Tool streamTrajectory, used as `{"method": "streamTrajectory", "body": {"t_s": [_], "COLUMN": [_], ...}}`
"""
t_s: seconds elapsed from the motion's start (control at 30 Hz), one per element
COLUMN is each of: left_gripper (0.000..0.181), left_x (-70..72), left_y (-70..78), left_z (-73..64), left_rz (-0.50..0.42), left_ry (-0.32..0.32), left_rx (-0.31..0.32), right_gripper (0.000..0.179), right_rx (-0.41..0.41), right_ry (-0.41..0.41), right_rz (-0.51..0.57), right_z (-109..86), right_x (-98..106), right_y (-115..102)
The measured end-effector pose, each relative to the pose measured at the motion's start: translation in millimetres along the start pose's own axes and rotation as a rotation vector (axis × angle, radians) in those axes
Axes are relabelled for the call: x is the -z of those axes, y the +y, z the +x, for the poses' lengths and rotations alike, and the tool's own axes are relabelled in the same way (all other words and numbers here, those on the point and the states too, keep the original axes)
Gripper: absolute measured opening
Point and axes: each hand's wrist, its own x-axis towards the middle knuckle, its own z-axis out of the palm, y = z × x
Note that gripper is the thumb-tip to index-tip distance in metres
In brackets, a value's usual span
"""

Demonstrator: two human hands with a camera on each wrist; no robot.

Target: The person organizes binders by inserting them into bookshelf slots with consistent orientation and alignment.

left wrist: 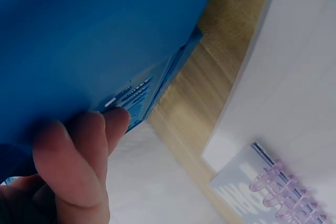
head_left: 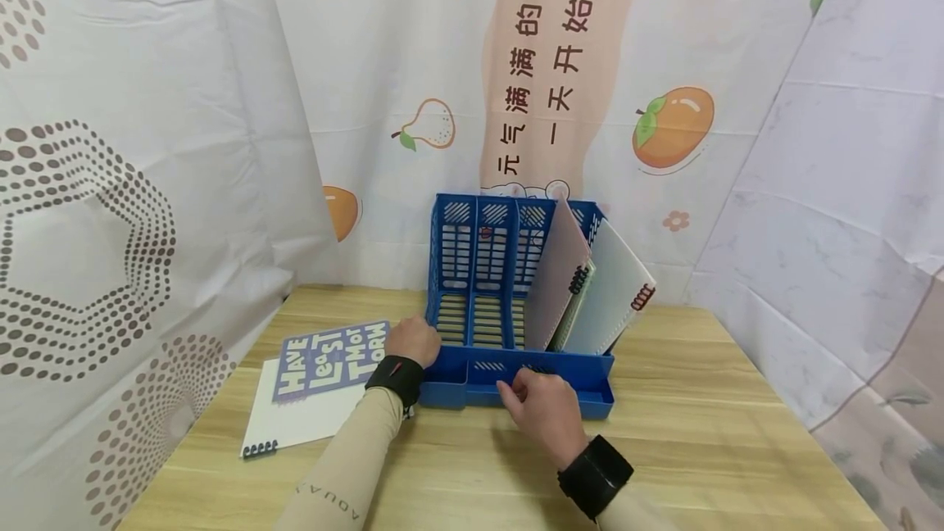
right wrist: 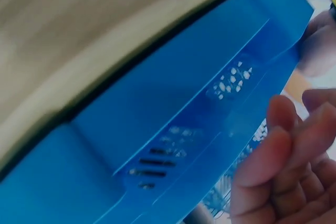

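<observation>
A: Where's the blue file rack (head_left: 479, 356)?

B: On the worktop (head_left: 457, 469), just in front of a fruit-patterned curtain (head_left: 413, 39). The left hand (head_left: 413, 341) is at its near left corner, the right hand (head_left: 546, 410) at the front tray (head_left: 483, 397).

A: And each grip?

B: The left is clamped on the rack's side. The right holds nothing, its fingers loosely bent beside the front.

A: What else is about?

B: A pink notebook (head_left: 555, 281), a green notebook (head_left: 577, 316) and a white notebook (head_left: 612, 285) lean in the rack's right part; I can't tell their exact slots. To the left, a purple notebook (head_left: 332, 365) lies partly over a white pad (head_left: 306, 423).

A: Anything in the way?

B: From the head, the left forearm (head_left: 361, 442) crosses the pad's right end, and the right hand covers some of the tray.

A: Do the wrist views add anything?

B: The left one shows fingertips (left wrist: 52, 140) against the rack's outer wall, hidden in the head view, plus lilac rings (left wrist: 291, 195) close up. The right one shows slits (right wrist: 153, 167) in the front.
</observation>
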Motion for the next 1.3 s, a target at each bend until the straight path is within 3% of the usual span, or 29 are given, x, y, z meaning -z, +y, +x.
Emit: {"method": "streamTrajectory", "body": {"t_s": [0.2,0.33,0.57,0.8,0.97,1.13,1.3], "left_gripper": [0.031,0.043,0.050,0.047,0.046,0.054,0.062], "left_x": [1.1,3.2,11.9,24.7,36.4,47.1,59.8], "left_y": [-2.5,-6.4,-29.3,-69.7,-106.0,-144.0,-169.5], "left_z": [-1.7,-4.6,-18.9,-32.5,-39.2,-44.8,-50.3], "left_rz": [0.001,0.029,0.125,0.253,0.322,0.401,0.446], "left_ry": [0.044,0.094,0.161,0.171,0.130,0.123,0.093], "left_rx": [-0.031,-0.073,-0.134,-0.195,-0.254,-0.326,-0.350], "right_gripper": [0.029,0.023,0.016,0.017,0.025,0.030,0.036], "right_rx": [-0.003,-0.003,0.059,0.152,0.263,0.322,0.402], "right_ry": [-0.120,-0.171,-0.197,-0.212,-0.202,-0.246,-0.298], "right_rz": [0.054,0.077,0.079,0.083,0.006,-0.068,-0.173], "right_z": [-5.0,-6.8,-4.4,2.0,14.8,30.6,42.9], "right_x": [-6,-10,-19,-30,-37,-43,-53], "right_y": [-15,-24,-37,-51,-66,-85,-98]}}
